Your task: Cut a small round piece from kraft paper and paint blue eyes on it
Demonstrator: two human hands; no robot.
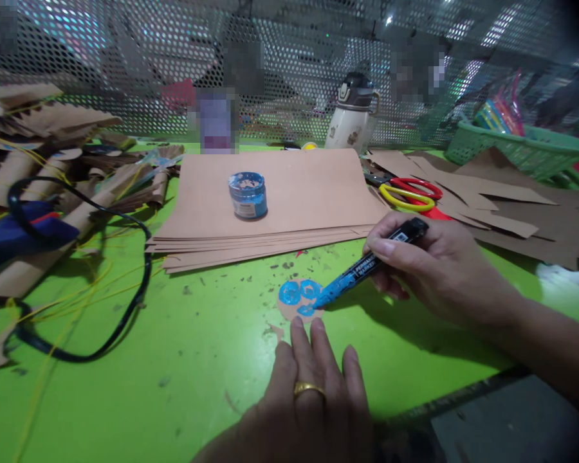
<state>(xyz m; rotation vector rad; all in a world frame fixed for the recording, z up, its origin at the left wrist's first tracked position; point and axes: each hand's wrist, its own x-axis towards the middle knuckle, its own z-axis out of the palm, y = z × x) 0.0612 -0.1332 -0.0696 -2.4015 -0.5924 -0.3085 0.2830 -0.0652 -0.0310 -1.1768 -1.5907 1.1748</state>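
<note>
A small round of brown paper (pixel 287 312) lies on the green table, with rings and a patch of wet blue paint on it. My left hand (pixel 313 386), a gold ring on one finger, rests flat with fingers stretched, two fingertips at the paper's near edge. In my right hand (pixel 415 263) is a black permanent marker (pixel 367 265), its lower end coated in blue paint. That tilted end touches the right side of the painted round. Behind, an open jar of blue paint (pixel 248 196) stands on a stack of brown paper sheets (pixel 303 186).
Scissors with red and yellow handles (pixel 408 195) lie right of the stack, near cut paper strips (pixel 506 193). A green basket (pixel 525 149) and a white bottle (pixel 350 122) stand behind. At left are a blue glue gun (pixel 29 231), its black cord (pixel 142 283) and rolled paper pieces (pixel 96 199).
</note>
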